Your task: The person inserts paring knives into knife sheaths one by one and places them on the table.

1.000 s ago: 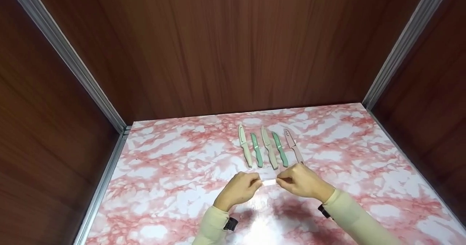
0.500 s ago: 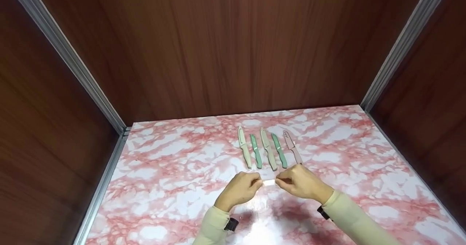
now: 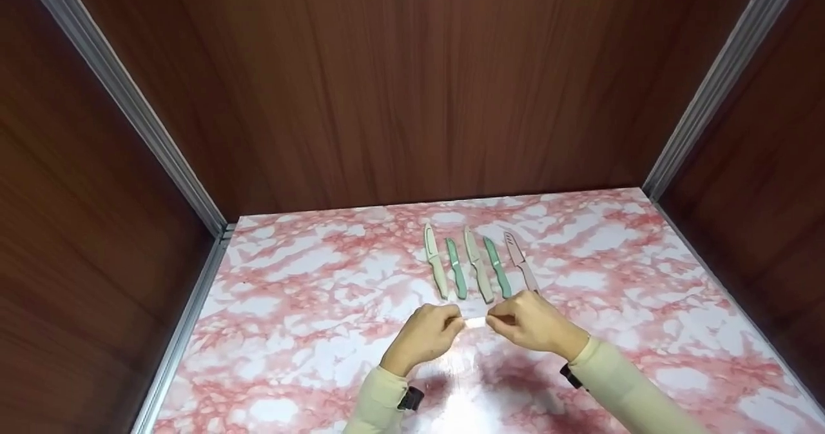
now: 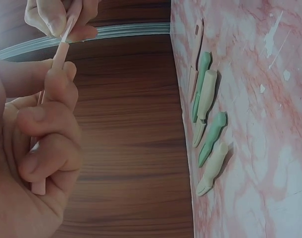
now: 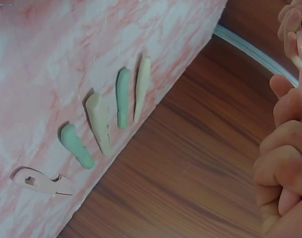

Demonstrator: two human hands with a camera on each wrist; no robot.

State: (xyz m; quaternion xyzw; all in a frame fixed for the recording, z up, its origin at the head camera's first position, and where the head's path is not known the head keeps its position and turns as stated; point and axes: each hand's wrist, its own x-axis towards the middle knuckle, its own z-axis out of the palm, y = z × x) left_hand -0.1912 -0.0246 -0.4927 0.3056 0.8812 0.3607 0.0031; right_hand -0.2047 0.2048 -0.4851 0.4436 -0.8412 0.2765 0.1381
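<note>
My left hand [image 3: 422, 334] and right hand [image 3: 535, 323] meet over the table, fingers curled, each gripping one end of a slim pink knife [image 4: 38, 187]. A pale, bright strip of it [image 3: 475, 322] shows between them in the head view. The left wrist view has a pink handle running through my left fingers, its butt poking out below. Another pink end [image 5: 289, 201] sticks out under my right fingers; whether it is a sheath is hidden. Beyond the hands lie a cream knife [image 3: 435, 263], a green knife [image 3: 457, 269] and a second pink knife [image 3: 521, 260].
Another cream knife [image 3: 478, 266] and another green knife [image 3: 497, 269] lie in the same row, all with handles towards me. Wood-grain panels [image 3: 412, 98] with metal corner posts [image 3: 715, 79] enclose the back and sides of the red-and-white marbled table [image 3: 290, 331].
Both hands keep nearly the same place and grip. The bright strip between them looks very slightly shorter. The row of knives lies as before; the head view shifts a little.
</note>
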